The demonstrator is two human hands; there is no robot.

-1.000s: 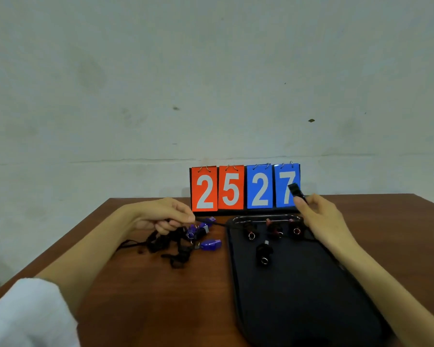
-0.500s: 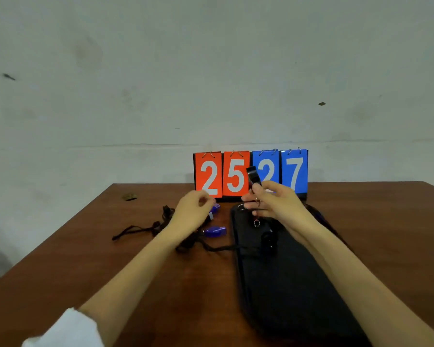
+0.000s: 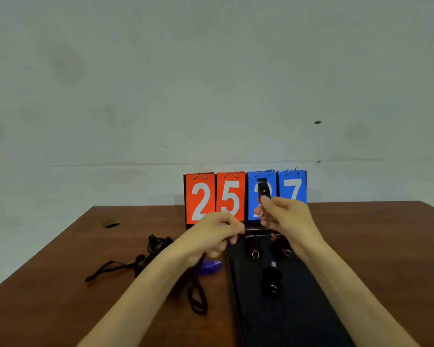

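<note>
R hand (image 3: 283,219) up over the far end of the black tray (image 3: 298,309), fingers pinching a black whistle (image 3: 263,191) upright, right in front of the blue 2 on the scoreboard (image 3: 229,196). L hand (image 3: 211,236) just left of it, fingers curled tight, can't tell if they've got anything. Under it, black lanyards (image 3: 140,261) & a purple whistle (image 3: 209,266) on the surface (image 3: 60,296).

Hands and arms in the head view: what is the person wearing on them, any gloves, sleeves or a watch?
Nothing worn shows. The left hand and right hand are bare, without gloves, and no finger ring can be seen. The left forearm and right forearm are uncovered down to the picture's bottom edge: no sleeve, watch or bracelet in view.
</note>
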